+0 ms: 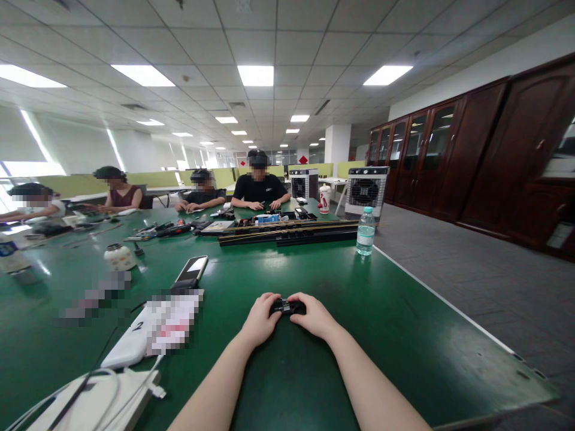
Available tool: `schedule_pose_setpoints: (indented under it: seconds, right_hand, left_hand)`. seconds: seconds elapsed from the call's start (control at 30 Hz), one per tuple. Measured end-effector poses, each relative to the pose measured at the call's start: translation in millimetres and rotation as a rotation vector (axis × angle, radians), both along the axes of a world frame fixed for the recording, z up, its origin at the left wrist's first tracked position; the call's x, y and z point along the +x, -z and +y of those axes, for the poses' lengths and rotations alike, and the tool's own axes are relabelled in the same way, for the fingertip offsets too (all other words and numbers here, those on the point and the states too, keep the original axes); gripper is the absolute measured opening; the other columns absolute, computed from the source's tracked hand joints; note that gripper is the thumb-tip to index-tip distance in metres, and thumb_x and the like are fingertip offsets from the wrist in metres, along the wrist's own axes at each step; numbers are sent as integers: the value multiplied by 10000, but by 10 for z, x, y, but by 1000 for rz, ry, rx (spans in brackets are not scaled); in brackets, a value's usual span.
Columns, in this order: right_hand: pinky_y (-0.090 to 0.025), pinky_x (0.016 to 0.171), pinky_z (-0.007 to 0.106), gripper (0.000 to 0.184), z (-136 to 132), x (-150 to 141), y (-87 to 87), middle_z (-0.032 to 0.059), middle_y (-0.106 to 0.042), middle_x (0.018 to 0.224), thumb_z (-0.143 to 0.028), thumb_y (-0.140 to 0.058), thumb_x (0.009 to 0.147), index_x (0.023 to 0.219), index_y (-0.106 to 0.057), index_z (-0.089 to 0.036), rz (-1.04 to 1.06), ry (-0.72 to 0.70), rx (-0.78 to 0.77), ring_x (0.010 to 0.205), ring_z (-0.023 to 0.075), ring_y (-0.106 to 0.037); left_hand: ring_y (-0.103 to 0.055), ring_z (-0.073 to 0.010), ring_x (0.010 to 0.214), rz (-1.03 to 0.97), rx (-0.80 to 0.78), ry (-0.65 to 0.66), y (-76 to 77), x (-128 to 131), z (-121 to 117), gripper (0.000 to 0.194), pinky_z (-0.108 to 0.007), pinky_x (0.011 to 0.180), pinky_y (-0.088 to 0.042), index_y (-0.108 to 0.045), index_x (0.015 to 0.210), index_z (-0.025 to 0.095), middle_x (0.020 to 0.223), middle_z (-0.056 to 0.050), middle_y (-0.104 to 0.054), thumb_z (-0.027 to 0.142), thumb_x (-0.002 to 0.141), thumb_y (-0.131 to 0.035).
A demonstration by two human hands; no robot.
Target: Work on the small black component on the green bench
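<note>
My left hand and my right hand meet over the green table, a little in front of me. Both are curled round a small black part that shows between the fingertips. My left hand grips its left end and my right hand its right end. The part rests on or just above the tabletop; I cannot tell which. Both forearms reach in from the bottom edge.
A phone lies left of my hands, with a white power bank and cables nearer me. A water bottle and long black rails sit farther back. Several people sit at the far end. The table's right edge borders grey floor.
</note>
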State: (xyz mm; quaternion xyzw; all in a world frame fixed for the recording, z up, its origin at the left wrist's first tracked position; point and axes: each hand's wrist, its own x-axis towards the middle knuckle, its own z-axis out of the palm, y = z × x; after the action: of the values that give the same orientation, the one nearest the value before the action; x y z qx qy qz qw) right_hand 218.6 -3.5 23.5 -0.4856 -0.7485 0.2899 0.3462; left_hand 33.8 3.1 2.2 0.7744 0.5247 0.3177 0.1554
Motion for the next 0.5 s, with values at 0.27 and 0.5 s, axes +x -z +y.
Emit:
schedule_pose_setpoints:
  seconds: [0.27, 0.5]
  right_hand:
    - [-400, 965, 326, 495, 41, 5, 46, 59, -631, 1092, -37, -500, 603, 1068, -579, -186, 59, 62, -14, 1041, 184, -566]
    - [-417, 954, 320, 413, 100, 23, 86, 61, -646, 1053, -39, -447, 663, 1022, -595, -178, 73, 189, -37, 1027, 173, -582]
  left_hand:
    - [-509, -232, 1081, 13, -11, -49, 16, -9, 25, 417, -372, 969, -379, -530, 1179, 156, 1158, -110, -551, 179, 763, -510]
    - [-518, -233, 1053, 55, -48, -74, -53, -1, -3, 386, -358, 950, -387, -550, 1145, 165, 1127, -98, -567, 185, 760, -528]
